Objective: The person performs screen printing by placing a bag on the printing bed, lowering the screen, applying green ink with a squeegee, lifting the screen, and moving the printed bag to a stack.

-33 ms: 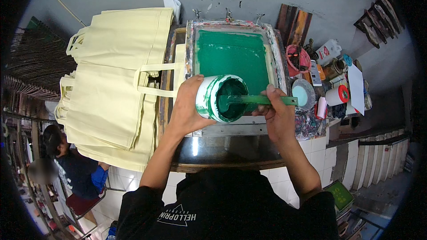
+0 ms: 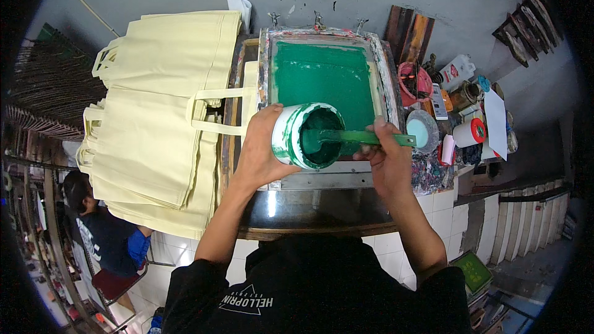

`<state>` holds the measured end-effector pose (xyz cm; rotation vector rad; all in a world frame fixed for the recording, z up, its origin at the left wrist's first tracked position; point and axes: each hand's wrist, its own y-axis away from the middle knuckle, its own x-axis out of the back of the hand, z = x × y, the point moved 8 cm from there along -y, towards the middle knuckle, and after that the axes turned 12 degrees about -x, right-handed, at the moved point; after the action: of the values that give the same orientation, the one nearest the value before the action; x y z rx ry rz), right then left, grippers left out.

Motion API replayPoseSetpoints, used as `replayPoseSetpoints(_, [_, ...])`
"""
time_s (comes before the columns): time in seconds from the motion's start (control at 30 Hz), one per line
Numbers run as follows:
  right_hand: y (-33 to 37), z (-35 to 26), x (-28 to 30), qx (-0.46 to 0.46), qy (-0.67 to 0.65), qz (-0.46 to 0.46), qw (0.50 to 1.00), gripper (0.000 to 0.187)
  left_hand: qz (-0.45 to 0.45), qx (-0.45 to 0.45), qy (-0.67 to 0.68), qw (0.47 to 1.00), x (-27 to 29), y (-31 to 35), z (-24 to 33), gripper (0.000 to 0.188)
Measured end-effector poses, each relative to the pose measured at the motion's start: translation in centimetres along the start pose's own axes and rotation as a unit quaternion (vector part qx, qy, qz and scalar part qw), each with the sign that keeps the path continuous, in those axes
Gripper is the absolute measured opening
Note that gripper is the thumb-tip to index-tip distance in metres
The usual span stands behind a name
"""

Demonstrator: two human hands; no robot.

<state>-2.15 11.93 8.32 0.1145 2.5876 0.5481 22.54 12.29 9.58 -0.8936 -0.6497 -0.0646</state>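
Observation:
My left hand (image 2: 261,151) is closed around a white tub (image 2: 286,138) smeared with green, tilted so its mouth shows dark green ink (image 2: 322,153) inside. Between the thumb and fingers of my right hand (image 2: 391,161) is a flat green spatula (image 2: 359,137) with a hole at its handle end. Its other end reaches into the tub's mouth. Both hands are above the near part of a framed printing screen (image 2: 265,74), whose mesh is covered with green ink (image 2: 322,74).
Pale yellow tote bags (image 2: 148,142) are stacked on the left, one strap reaching the screen. At right stand a pink bucket (image 2: 423,86), a bowl of pale paint (image 2: 421,133), a red-lidded jar (image 2: 468,131) and bottles. Another person (image 2: 108,235) sits at lower left.
The spatula and my right fingers have shifted very slightly to the right. The seated person's head has moved a little. The tub and my left hand stay in place.

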Motion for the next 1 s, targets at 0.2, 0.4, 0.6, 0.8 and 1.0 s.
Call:
replayPoseSetpoints(0.2, [-0.9,-3.2,1.4,0.045,-0.018,0.020,0.999,0.026,0.035,0.129,0.063,0.989,-0.9,-0.1,-1.5,0.096])
replayPoseSetpoints(0.4, [-2.5,-6.8,1.8,0.087,-0.035,-0.028,0.995,0.020,0.072,0.209,0.089,0.971,-2.1,-0.8,-2.0,0.098])
replayPoseSetpoints(0.6, [-4.7,-9.1,2.6,0.096,-0.055,-0.019,0.994,0.021,0.045,0.238,0.073,0.967,-2.6,-1.3,-2.4,0.101])
replayPoseSetpoints(0.8, [-8.7,-12.4,5.9,0.155,-0.040,0.028,0.987,0.032,0.033,0.250,0.044,0.967,-1.1,-0.7,-2.3,0.102])
replayPoseSetpoints(1.0, [-13.7,-9.3,6.7,0.215,0.068,0.060,0.973,0.029,0.089,0.243,0.016,0.966,2.6,0.5,0.1,0.096])
